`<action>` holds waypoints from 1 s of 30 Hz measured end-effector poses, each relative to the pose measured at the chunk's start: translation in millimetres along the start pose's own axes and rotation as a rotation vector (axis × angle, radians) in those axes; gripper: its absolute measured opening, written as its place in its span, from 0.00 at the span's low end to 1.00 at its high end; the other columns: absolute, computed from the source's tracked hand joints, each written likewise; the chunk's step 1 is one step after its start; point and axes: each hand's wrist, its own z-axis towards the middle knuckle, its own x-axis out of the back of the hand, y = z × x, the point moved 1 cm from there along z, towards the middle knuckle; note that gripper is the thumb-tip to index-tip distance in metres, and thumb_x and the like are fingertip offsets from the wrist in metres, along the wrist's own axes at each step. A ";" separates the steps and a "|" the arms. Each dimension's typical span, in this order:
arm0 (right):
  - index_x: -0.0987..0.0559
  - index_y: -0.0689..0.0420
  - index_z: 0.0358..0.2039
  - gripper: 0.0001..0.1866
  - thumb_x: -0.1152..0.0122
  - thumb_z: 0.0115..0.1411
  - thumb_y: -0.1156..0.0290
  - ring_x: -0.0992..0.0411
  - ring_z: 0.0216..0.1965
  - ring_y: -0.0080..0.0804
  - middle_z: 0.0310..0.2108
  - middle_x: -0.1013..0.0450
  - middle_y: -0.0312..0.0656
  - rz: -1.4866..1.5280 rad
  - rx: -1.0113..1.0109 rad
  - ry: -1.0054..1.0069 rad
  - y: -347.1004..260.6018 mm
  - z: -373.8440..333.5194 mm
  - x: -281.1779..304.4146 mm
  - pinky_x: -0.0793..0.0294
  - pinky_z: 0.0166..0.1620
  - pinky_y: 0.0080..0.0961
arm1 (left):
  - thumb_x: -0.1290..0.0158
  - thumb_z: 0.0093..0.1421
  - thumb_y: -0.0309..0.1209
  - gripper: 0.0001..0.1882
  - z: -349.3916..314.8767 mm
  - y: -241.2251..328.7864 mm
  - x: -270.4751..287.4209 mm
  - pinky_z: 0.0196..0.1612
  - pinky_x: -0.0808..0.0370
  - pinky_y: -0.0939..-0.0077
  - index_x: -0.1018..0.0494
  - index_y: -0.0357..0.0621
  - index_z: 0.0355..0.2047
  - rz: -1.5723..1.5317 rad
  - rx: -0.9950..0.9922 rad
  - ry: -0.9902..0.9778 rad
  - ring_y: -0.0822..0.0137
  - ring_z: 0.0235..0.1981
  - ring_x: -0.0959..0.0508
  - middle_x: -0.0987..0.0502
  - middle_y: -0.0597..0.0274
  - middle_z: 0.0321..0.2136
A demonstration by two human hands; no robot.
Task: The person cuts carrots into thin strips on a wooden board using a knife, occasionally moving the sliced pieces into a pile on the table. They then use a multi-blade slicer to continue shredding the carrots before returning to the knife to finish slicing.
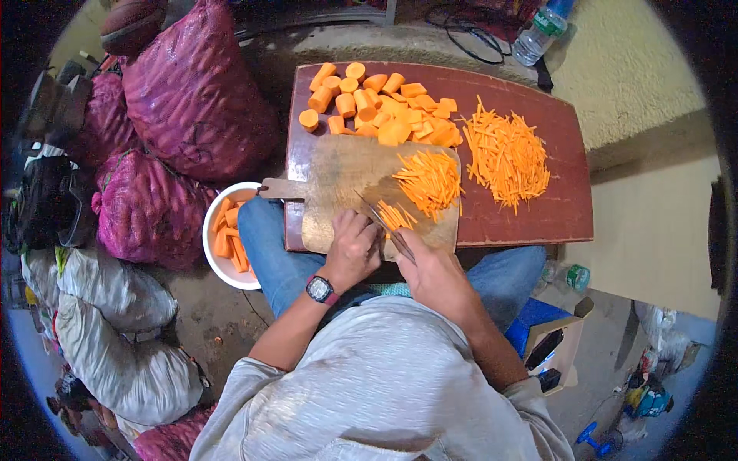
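My right hand (437, 275) grips a knife (386, 225), its blade slanting up and left over the wooden cutting board (330, 165). Just left of the blade, my left hand (355, 246) presses down on the board with curled fingers; whatever lies beneath them is hidden. Freshly cut carrot strips (396, 216) lie against the right side of the blade. A bigger heap of carrot strips (429, 184) sits behind them near the board's right edge. Carrot chunks and slices (369, 104) are spread beyond the board, and a large pile of carrot strips (505, 154) is to its right.
The board rests on a dark red tabletop (530, 223) over my knees. A white bucket (209, 238) of peeled carrots stands by my left knee. Full purple mesh sacks (192, 100) and white sacks (123, 346) crowd the left. Plastic bottles (538, 34) stand on the ledge at back right.
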 end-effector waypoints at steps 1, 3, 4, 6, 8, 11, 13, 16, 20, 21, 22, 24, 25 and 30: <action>0.28 0.60 0.64 0.21 0.40 0.73 0.70 0.22 0.48 0.74 0.44 0.20 0.69 0.058 -0.003 0.012 -1.6 -2.8 3.7 0.22 0.47 0.62 | 0.35 0.50 0.17 0.14 0.5 -0.5 -0.5 0.47 0.28 0.51 0.19 0.36 0.38 -0.001 0.000 0.001 0.44 0.44 0.25 0.24 0.49 0.38; 0.27 0.60 0.64 0.21 0.40 0.73 0.69 0.22 0.50 0.73 0.45 0.20 0.69 0.116 -0.005 0.023 -7.3 -9.9 12.1 0.22 0.48 0.61 | 0.35 0.50 0.18 0.11 0.7 -2.9 -1.6 0.44 0.30 0.54 0.19 0.37 0.36 -0.021 -0.009 0.060 0.47 0.39 0.26 0.24 0.52 0.34; 0.28 0.60 0.65 0.22 0.39 0.73 0.69 0.23 0.52 0.72 0.46 0.20 0.69 0.099 -0.057 -0.002 -11.2 -14.4 16.6 0.22 0.49 0.60 | 0.35 0.50 0.18 0.11 0.5 -3.7 -2.4 0.44 0.30 0.54 0.19 0.37 0.36 -0.021 -0.009 0.060 0.47 0.39 0.26 0.24 0.52 0.34; 0.28 0.60 0.66 0.23 0.39 0.73 0.69 0.23 0.53 0.72 0.48 0.21 0.69 0.080 -0.108 -0.022 -10.2 -21.1 13.5 0.21 0.50 0.58 | 0.35 0.51 0.19 0.09 3.0 -4.4 -4.0 0.43 0.30 0.54 0.20 0.37 0.33 -0.091 0.047 0.162 0.48 0.36 0.26 0.25 0.53 0.31; 0.28 0.60 0.66 0.24 0.38 0.73 0.68 0.23 0.53 0.71 0.48 0.20 0.68 0.042 -0.020 0.021 -0.4 -25.1 3.4 0.21 0.51 0.57 | 0.36 0.51 0.18 0.08 4.2 -4.1 -0.6 0.42 0.31 0.55 0.20 0.37 0.32 -0.119 0.056 0.180 0.48 0.35 0.26 0.26 0.53 0.30; 0.27 0.60 0.65 0.23 0.38 0.72 0.67 0.22 0.52 0.70 0.47 0.20 0.67 -0.001 0.005 0.003 10.2 -21.2 2.3 0.20 0.50 0.56 | 0.36 0.51 0.18 0.07 5.5 -1.8 2.8 0.41 0.32 0.55 0.22 0.38 0.29 -0.124 0.062 0.211 0.49 0.34 0.26 0.27 0.54 0.29; 0.26 0.60 0.64 0.22 0.38 0.72 0.67 0.21 0.50 0.70 0.46 0.19 0.66 0.010 0.043 0.040 18.1 -15.2 10.2 0.20 0.49 0.55 | 0.35 0.52 0.19 0.06 7.0 0.8 3.2 0.40 0.32 0.55 0.21 0.39 0.29 -0.059 0.065 0.162 0.49 0.34 0.26 0.27 0.55 0.29; 0.24 0.60 0.62 0.22 0.38 0.71 0.67 0.20 0.46 0.68 0.44 0.18 0.64 -0.025 0.091 0.087 31.5 -3.7 24.6 0.19 0.46 0.54 | 0.35 0.53 0.20 0.05 8.9 3.7 2.8 0.41 0.32 0.55 0.21 0.40 0.28 -0.109 0.089 0.147 0.50 0.34 0.25 0.26 0.55 0.28; 0.24 0.57 0.62 0.21 0.37 0.71 0.66 0.18 0.43 0.66 0.41 0.17 0.60 -0.144 0.151 0.165 43.3 1.8 38.6 0.19 0.43 0.58 | 0.34 0.55 0.21 0.04 11.8 2.8 1.9 0.41 0.31 0.56 0.20 0.39 0.28 -0.164 0.163 0.169 0.50 0.34 0.24 0.24 0.55 0.29; 0.26 0.54 0.61 0.21 0.37 0.71 0.64 0.18 0.42 0.67 0.40 0.17 0.60 -0.182 0.178 0.184 42.5 1.6 41.9 0.20 0.42 0.63 | 0.33 0.56 0.21 0.04 13.4 2.7 2.5 0.42 0.30 0.56 0.19 0.39 0.29 -0.216 0.215 0.167 0.51 0.35 0.23 0.23 0.54 0.30; 0.26 0.54 0.61 0.21 0.37 0.71 0.64 0.18 0.42 0.67 0.40 0.17 0.60 -0.178 0.180 0.191 40.4 -0.1 44.5 0.20 0.42 0.63 | 0.33 0.56 0.22 0.04 15.7 2.5 3.2 0.42 0.29 0.57 0.19 0.39 0.30 -0.267 0.268 0.164 0.51 0.35 0.23 0.22 0.54 0.30; 0.25 0.53 0.61 0.22 0.35 0.70 0.65 0.17 0.39 0.62 0.38 0.17 0.57 -0.276 0.276 0.262 33.1 -7.4 52.0 0.17 0.41 0.57 | 0.32 0.57 0.23 0.05 25.7 6.4 10.6 0.42 0.28 0.59 0.18 0.38 0.31 -0.287 0.297 0.175 0.52 0.34 0.22 0.22 0.54 0.31; 0.25 0.53 0.61 0.22 0.35 0.70 0.65 0.17 0.39 0.62 0.38 0.17 0.57 -0.278 0.277 0.270 28.8 -10.1 53.5 0.17 0.41 0.57 | 0.32 0.57 0.23 0.05 31.9 10.1 17.2 0.42 0.27 0.60 0.17 0.38 0.31 -0.311 0.336 0.195 0.53 0.34 0.22 0.21 0.54 0.31; 0.23 0.53 0.63 0.26 0.30 0.65 0.64 0.16 0.38 0.52 0.37 0.18 0.51 -0.450 0.386 0.293 29.5 -20.2 49.2 0.18 0.38 0.51 | 0.28 0.56 0.31 0.13 87.4 30.9 48.5 0.52 0.29 0.57 0.15 0.41 0.40 -0.271 0.206 0.173 0.51 0.44 0.22 0.21 0.53 0.38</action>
